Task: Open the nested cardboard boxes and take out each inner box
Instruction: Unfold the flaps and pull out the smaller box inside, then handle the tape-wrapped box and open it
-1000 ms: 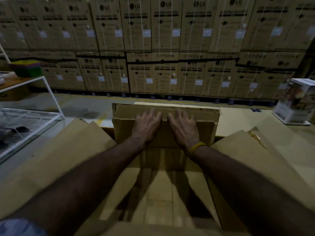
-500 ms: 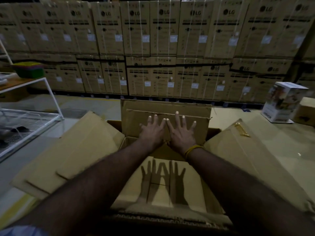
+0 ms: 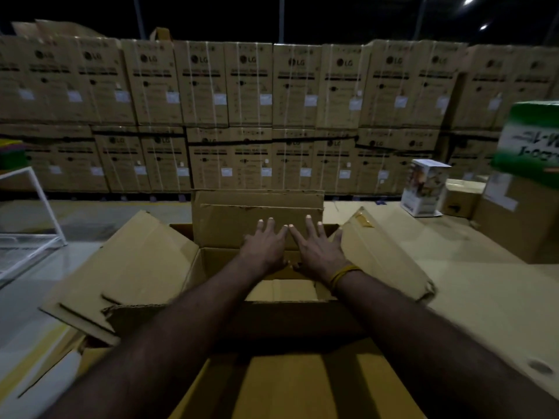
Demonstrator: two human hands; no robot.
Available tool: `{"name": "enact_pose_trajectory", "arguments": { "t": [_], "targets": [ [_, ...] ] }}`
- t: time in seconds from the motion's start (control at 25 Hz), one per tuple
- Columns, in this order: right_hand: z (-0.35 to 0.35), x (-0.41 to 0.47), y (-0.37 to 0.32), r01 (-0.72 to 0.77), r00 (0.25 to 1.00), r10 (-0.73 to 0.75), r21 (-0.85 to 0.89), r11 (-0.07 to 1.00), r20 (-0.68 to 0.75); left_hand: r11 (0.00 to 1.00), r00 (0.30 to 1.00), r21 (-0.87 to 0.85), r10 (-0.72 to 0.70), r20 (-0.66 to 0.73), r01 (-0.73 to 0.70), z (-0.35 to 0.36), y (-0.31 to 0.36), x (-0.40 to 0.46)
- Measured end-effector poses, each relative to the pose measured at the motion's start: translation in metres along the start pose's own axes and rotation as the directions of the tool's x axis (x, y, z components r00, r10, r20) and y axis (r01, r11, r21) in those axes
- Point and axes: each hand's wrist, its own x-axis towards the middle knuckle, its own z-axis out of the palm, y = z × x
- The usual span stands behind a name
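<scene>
A dim warehouse room, lit by a couple of ceiling lights (image 3: 469, 0) at the top right. Along the far side runs a wall of stacked cartons (image 3: 251, 116) printed with the LG mark, two tiers high, strapped with pale bands and labelled with small white stickers.

In front of it lies a pale floor (image 3: 90, 219). At the left edge stands a white wire rack (image 3: 33, 234). On the right the floor is covered by flat cardboard sheets (image 3: 484, 297), and on them stand a small white printed box (image 3: 425, 187), a small brown carton (image 3: 461, 198) just beside it, and a larger brown carton (image 3: 520, 219) with a green-and-white box (image 3: 529, 137) on top.

In the middle sits the large outer cardboard box (image 3: 290, 316), open at the top, its left flap (image 3: 130, 267) and right flap (image 3: 384, 255) splayed outward. The far flaps (image 3: 257, 213) stand upright. Inside, low down, a tan surface of the inner box (image 3: 293, 290) shows between the forearms.

The left hand (image 3: 266, 249) and right hand (image 3: 320, 252) lie side by side, palms flat against the upright far flaps, fingers (image 3: 269, 226) spread wide and gripping nothing; the index tips nearly touch. A yellow band (image 3: 343, 275) circles the right wrist. Both bare forearms reach over the box's near edge.
</scene>
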Motion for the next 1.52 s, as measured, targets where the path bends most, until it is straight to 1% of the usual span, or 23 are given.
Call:
{"name": "enact_pose_trajectory", "arguments": {
  "t": [0.16,0.36,0.56,0.68,0.84,1.04,1.2,1.32,1.52],
  "targets": [
    [-0.001,-0.039,0.024,-0.049,0.999,0.049,0.013,0.999,-0.007,0.998,0.998,0.021,0.061,-0.028,-0.060,0.001,0.036,-0.019],
    [-0.011,-0.087,0.073,-0.141,0.985,0.145,0.040,0.989,-0.096,0.994,0.989,0.018,0.111,-0.097,-0.110,-0.014,0.098,-0.030],
    [-0.007,-0.146,0.154,-0.188,0.963,0.198,0.072,0.980,-0.184,0.977,0.955,0.034,0.211,-0.209,-0.209,-0.024,0.192,-0.035],
    [0.008,-0.186,0.216,-0.214,0.950,0.231,0.097,0.972,-0.211,0.971,0.939,0.030,0.237,-0.249,-0.237,-0.018,0.273,-0.035],
    [0.036,-0.237,0.308,-0.268,0.938,0.284,0.101,0.958,-0.199,0.966,0.932,0.030,0.255,-0.257,-0.256,0.006,0.388,-0.033],
    [0.078,-0.297,0.402,-0.341,0.926,0.353,0.100,0.935,-0.133,0.953,0.927,-0.021,0.290,-0.239,-0.304,0.035,0.498,-0.031],
    [0.106,-0.328,0.461,-0.393,0.909,0.404,0.113,0.913,-0.102,0.939,0.919,-0.037,0.326,-0.222,-0.342,0.052,0.562,-0.021],
    [0.127,-0.340,0.498,-0.417,0.898,0.429,0.126,0.900,-0.099,0.927,0.910,-0.033,0.359,-0.207,-0.374,0.065,0.598,-0.007],
    [0.157,-0.336,0.568,-0.465,0.876,0.477,0.140,0.874,-0.073,0.906,0.893,-0.060,0.400,-0.209,-0.420,0.084,0.657,0.040]
  ]
}}
